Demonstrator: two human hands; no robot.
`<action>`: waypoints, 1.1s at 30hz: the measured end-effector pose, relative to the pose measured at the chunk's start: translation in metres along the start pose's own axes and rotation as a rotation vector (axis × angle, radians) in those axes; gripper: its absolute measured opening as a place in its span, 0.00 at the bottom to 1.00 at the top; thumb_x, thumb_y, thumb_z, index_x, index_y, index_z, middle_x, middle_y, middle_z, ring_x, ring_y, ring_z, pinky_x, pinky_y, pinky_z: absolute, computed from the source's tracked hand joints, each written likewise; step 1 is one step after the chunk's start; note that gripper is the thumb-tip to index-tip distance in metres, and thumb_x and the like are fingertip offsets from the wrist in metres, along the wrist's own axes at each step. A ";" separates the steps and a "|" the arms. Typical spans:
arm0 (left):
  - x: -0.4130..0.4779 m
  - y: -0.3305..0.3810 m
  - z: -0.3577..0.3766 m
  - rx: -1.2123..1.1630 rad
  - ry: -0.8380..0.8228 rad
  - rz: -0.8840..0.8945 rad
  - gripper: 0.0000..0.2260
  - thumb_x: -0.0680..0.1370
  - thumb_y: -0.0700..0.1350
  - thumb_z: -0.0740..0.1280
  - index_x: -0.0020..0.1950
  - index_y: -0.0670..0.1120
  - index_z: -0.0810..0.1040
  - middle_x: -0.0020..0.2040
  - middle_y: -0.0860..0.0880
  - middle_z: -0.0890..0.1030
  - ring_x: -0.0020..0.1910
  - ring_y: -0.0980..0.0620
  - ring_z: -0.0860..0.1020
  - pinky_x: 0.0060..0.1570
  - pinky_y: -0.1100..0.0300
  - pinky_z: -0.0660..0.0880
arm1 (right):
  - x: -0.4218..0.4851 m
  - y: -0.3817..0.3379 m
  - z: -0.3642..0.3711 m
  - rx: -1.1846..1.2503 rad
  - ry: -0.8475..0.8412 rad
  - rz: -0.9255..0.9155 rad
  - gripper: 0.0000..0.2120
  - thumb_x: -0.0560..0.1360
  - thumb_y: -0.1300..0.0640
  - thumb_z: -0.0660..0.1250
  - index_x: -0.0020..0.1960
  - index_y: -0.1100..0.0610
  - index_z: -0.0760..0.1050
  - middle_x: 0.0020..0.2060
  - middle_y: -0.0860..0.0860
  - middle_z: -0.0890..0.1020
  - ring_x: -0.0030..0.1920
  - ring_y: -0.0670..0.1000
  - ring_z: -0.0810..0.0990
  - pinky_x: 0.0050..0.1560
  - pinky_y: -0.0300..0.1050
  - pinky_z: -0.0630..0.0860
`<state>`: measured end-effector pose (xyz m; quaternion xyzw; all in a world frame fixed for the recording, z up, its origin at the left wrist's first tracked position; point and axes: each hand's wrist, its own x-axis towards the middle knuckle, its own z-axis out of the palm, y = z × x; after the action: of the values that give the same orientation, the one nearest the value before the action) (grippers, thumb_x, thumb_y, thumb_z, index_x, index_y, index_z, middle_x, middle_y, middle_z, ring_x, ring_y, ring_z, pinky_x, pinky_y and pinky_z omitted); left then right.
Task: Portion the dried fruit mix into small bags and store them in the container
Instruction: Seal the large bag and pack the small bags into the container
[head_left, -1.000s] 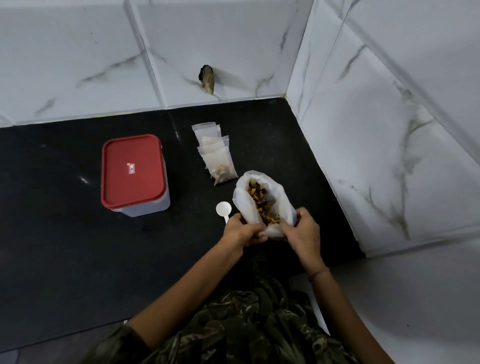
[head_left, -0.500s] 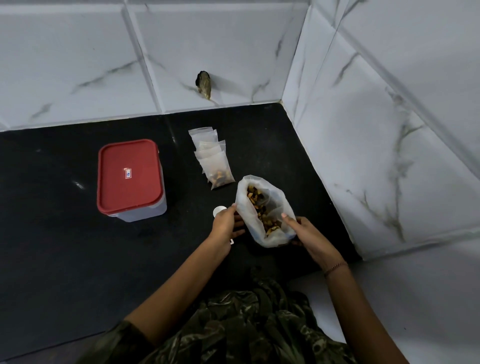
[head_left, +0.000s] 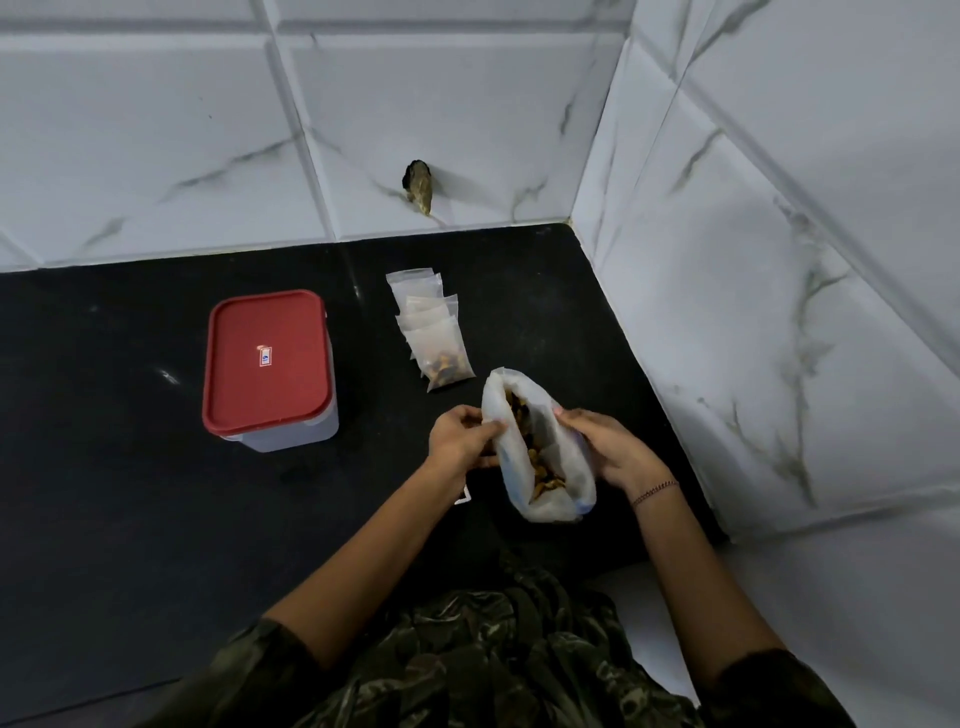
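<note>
The task looked barely begun. Of the small bags (head_left: 423, 317) lying in an overlapping pile on the black desk (head_left: 130, 519), only the nearest bag (head_left: 448, 366) showed any fruit in its bottom, and the rest appeared flat and empty. None had reached the container (head_left: 283, 434), which stood well to the left of the pile with its red lid (head_left: 265, 358) pressed on. Filling, sealing and storing were therefore all left to do, and the lid would have to come off first. The large bag (head_left: 550, 483) of dried fruit mix (head_left: 530, 452) stood just nearer than the pile, its mouth held open between the two hands. The left hand (head_left: 457, 441) had its fingers (head_left: 491, 427) curled on the left rim, pinching it, while the right hand (head_left: 615, 452) gripped the right side, fingers (head_left: 569, 415) bent over the edge. With both hands taken up by that bag, neither was free to scoop or to steady a small one. A scrap of white showed beneath the left forearm — too hidden to name. On the tiled wall (head_left: 156, 130) behind, a small dark object (head_left: 418, 187) stuck out, well clear of the work.
</note>
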<state>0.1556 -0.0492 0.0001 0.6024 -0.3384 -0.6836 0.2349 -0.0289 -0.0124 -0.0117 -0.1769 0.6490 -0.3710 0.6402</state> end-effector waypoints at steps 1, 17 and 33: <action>0.000 0.000 0.001 0.064 0.028 0.046 0.10 0.76 0.38 0.69 0.56 0.40 0.74 0.48 0.44 0.79 0.40 0.52 0.80 0.31 0.61 0.80 | 0.001 0.000 0.001 -0.047 0.002 -0.043 0.11 0.68 0.55 0.74 0.46 0.59 0.77 0.44 0.57 0.82 0.46 0.53 0.80 0.48 0.47 0.78; 0.014 0.025 -0.006 -0.104 -0.049 -0.077 0.12 0.82 0.47 0.57 0.53 0.45 0.78 0.51 0.45 0.80 0.47 0.49 0.77 0.45 0.55 0.75 | 0.027 -0.033 0.009 -0.193 0.023 0.005 0.21 0.76 0.42 0.63 0.62 0.55 0.73 0.52 0.54 0.81 0.54 0.53 0.79 0.59 0.50 0.74; 0.030 0.049 -0.016 0.190 -0.221 0.146 0.10 0.75 0.42 0.70 0.55 0.41 0.78 0.45 0.47 0.81 0.43 0.53 0.81 0.36 0.64 0.79 | 0.039 -0.074 0.023 -0.398 -0.280 -0.205 0.04 0.71 0.61 0.71 0.46 0.58 0.79 0.42 0.53 0.82 0.45 0.49 0.80 0.52 0.44 0.78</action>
<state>0.1622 -0.1063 0.0158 0.5168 -0.4682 -0.6918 0.1874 -0.0293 -0.0950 0.0158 -0.4139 0.5929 -0.2707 0.6355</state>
